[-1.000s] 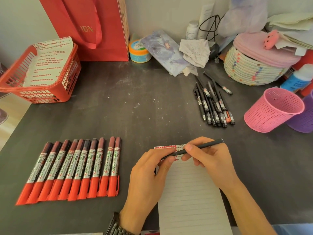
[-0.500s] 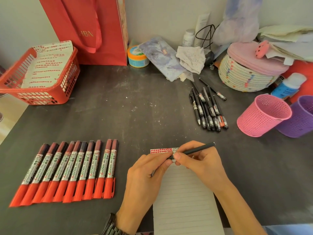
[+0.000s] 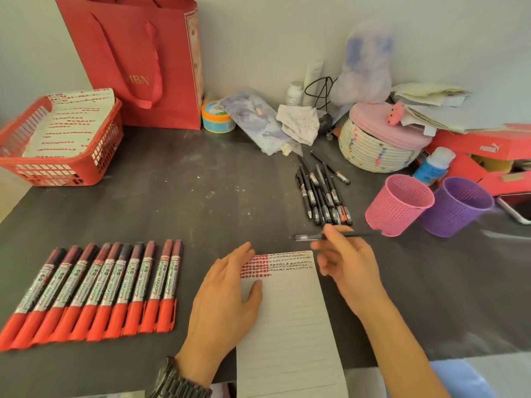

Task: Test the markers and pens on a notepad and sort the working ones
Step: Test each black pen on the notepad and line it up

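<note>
Home desk, not an office or lab. Dark scuffed tabletop [image 3: 201,196] sits against a plain wall [image 3: 258,38]. The far side is household clutter: red gift bag [image 3: 138,61] far left, round tub [image 3: 215,117], small bottles [image 3: 294,93], crumpled tissue [image 3: 298,123], rope basket [image 3: 376,150] with a pink lid, Puma shoebox [image 3: 488,146] far right under loose papers [image 3: 431,104]. Stationery: 2 mesh holders on the right, pink cup [image 3: 399,205] and purple cup [image 3: 457,208]; red plastic basket [image 3: 57,170] of scribbled sheets on the left.

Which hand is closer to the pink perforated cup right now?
Right. The right hand, holding a black pen, is just left of and nearer than the pink perforated cup, the pen's end close to its base. The left hand lies flat on the notepad, farther left.
</note>
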